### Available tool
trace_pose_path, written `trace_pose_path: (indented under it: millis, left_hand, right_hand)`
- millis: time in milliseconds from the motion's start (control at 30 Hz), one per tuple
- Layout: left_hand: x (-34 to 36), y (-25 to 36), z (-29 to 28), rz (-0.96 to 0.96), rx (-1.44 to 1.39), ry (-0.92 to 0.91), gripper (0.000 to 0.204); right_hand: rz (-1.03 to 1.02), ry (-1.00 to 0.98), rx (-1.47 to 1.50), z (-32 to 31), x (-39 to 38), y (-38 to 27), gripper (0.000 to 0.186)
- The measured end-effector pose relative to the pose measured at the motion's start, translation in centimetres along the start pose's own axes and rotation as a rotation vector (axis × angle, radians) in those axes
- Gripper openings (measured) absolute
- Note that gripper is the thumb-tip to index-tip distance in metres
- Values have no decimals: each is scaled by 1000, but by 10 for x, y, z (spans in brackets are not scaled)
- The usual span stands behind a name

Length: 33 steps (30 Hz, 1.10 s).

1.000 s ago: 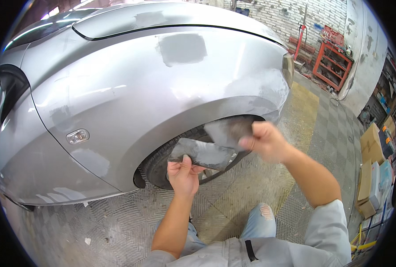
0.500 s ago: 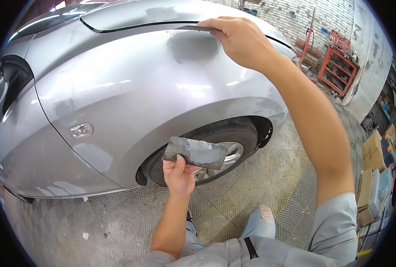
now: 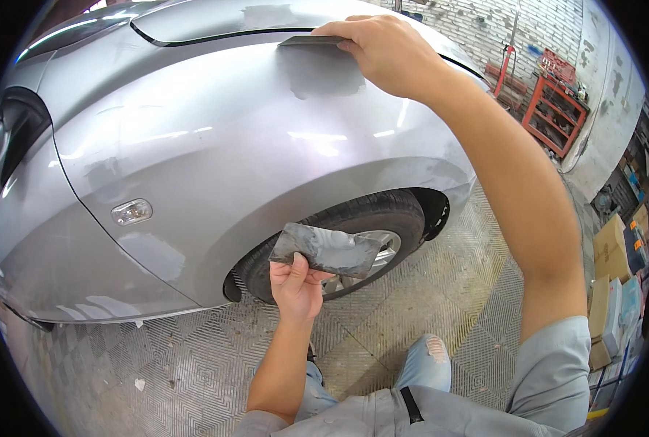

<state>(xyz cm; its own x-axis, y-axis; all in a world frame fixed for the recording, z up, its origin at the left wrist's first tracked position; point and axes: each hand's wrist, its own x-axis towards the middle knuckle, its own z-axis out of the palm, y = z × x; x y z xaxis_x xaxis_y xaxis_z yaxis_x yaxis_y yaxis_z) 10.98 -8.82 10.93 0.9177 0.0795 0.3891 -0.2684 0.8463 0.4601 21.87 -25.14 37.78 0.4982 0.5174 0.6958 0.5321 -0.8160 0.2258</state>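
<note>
In front of me is the silver front fender (image 3: 215, 160) of a car, with a dull grey patch of filler (image 3: 321, 76) near its upper edge. My right hand (image 3: 390, 54) is closed on a thin dark putty spreader (image 3: 310, 41), its blade lying along the top of that patch. Lower down, before the front wheel, my left hand (image 3: 296, 288) pinches a flat dark plate (image 3: 326, 250) by its near left corner. Grey putty is smeared over the plate's upper face. The right fingers partly hide the spreader's far end.
Paler grey patches (image 3: 150, 253) show lower on the fender and door. A clear side lamp (image 3: 131, 212) sits ahead of the door seam. The tyre (image 3: 368, 211) stands on patterned floor tiles. At right are a red rack (image 3: 555, 115) and cardboard boxes (image 3: 610, 251).
My right hand and the spreader have shifted slightly left and up along the patch. My left hand with the plate has barely moved. The view has shifted a little.
</note>
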Motion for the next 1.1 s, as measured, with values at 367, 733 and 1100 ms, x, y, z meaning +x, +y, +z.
trace_pose_path:
  millis: [367,733,1100]
  left_hand:
    - [-2,-2,1,1,11,-2,25]
    - [-4,-8,-3,-34,18,-32,26]
    - [-8,-24,11,-67,142,5,25]
  right_hand:
    - [-35,-74,-45,-3,-10,-8,52]
    - [-83,-188,50,-5,-56,-27,45]
    - [935,414,1683,3,-221,-10,29]
